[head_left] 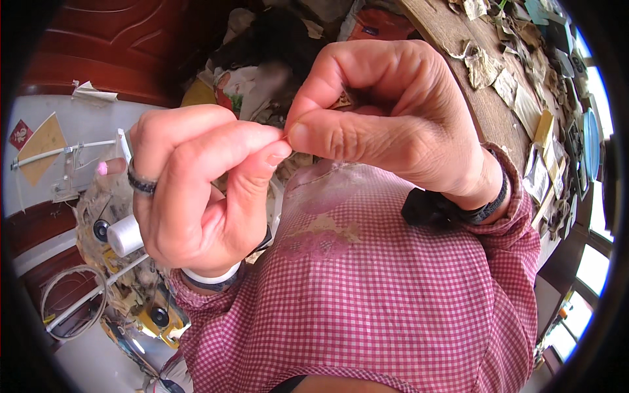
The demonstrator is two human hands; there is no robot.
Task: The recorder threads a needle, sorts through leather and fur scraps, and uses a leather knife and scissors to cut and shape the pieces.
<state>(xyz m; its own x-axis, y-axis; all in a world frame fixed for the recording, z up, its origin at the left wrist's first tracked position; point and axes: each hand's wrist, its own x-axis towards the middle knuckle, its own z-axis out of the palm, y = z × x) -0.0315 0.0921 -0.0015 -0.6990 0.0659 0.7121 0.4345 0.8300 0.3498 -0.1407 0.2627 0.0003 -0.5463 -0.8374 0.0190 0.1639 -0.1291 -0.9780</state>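
Observation:
My left hand (203, 183) and my right hand (400, 118) meet fingertip to fingertip in front of my chest. Thumb and forefinger of each hand are pinched together at the meeting point. Whatever lies between them is hidden or too thin to make out. A dark ring band sits on a left finger, and a dark band circles my right wrist. Below the hands spreads the red and white checked garment (386, 281) that I wear, with a pale worn patch on its front.
At the left a white thread spool (125, 236) stands near a cluttered yellow machine (171, 327) and a coiled ring (56, 301). Brown scraps (483, 67) cover part of the wooden tabletop (442, 33) at the right. A dark red carved panel (124, 46) fills the upper left.

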